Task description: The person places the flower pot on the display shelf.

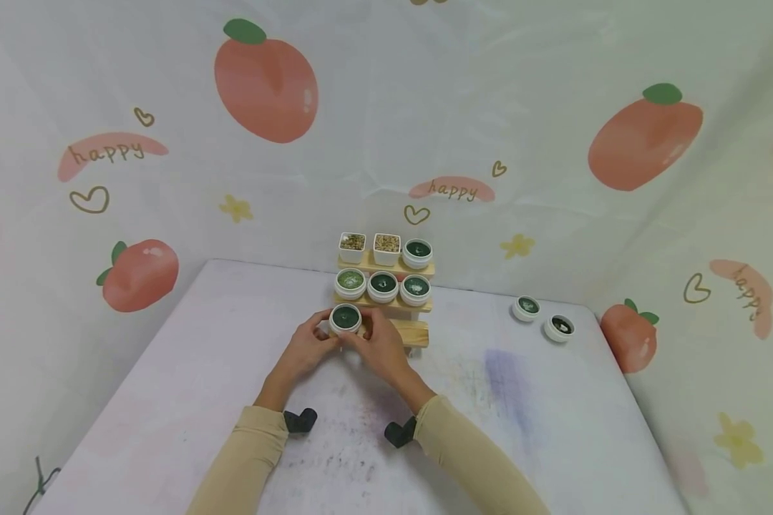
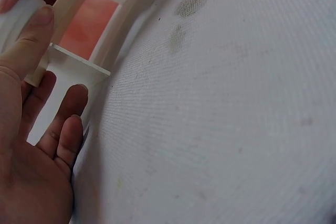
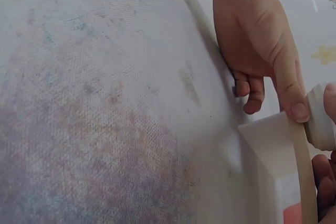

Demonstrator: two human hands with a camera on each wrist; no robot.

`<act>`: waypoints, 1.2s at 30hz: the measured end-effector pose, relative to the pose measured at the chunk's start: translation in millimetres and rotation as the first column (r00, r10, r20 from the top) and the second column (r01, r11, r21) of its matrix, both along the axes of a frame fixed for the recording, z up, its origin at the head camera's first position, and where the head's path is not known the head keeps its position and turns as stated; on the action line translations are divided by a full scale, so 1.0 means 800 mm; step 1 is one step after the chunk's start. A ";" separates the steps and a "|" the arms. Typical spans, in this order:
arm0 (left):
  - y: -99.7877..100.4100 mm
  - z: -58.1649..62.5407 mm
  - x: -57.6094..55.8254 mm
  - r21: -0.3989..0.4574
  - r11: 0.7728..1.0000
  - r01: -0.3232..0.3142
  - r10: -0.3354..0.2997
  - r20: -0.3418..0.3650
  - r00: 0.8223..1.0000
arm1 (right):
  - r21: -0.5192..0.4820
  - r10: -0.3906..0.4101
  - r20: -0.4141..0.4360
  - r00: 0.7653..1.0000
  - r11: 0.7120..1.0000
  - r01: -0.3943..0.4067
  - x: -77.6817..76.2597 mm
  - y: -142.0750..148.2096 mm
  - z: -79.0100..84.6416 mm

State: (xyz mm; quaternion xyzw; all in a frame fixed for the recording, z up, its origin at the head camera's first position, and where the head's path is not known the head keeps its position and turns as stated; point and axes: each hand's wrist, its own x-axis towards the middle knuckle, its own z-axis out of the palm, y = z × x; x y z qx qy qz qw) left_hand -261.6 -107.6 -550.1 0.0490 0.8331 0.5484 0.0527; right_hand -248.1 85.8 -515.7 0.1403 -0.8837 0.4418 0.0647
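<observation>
Both hands hold a small round white pot with a dark green surface (image 1: 346,317) at the left end of the lowest step of a tiered stand. My left hand (image 1: 307,348) grips its left side; in the left wrist view the thumb presses the pot's white wall (image 2: 20,18), with the lower fingers loosely bent near the stand's white side panel (image 2: 65,85). From the right, my right hand (image 1: 381,347) pinches the pot between thumb and fingers. The bare wooden lowest step (image 1: 414,334) extends to the right. Whether the pot touches the wood is hidden.
On the middle step (image 1: 367,299) stand several round green-topped pots (image 1: 383,285). Above are two square white pots (image 1: 386,248) with grainy tops and a round pot (image 1: 417,252). Two more round pots (image 1: 526,308) (image 1: 559,328) stand on the white table (image 1: 464,443) at right.
</observation>
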 end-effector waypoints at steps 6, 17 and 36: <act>-0.001 -0.002 -0.002 -0.003 1.000 0.002 -0.002 -0.006 1.000 | 0.003 0.004 0.014 1.000 1.000 -0.004 0.001 0.001 0.001; 0.002 0.000 -0.001 0.034 0.999 0.008 -0.008 0.007 1.000 | -0.064 0.034 0.122 0.992 0.998 -0.026 0.000 0.017 0.009; 0.005 0.002 -0.001 -0.009 1.000 -0.025 0.025 0.042 0.999 | -0.121 0.033 0.124 0.992 0.992 -0.018 0.009 0.120 0.018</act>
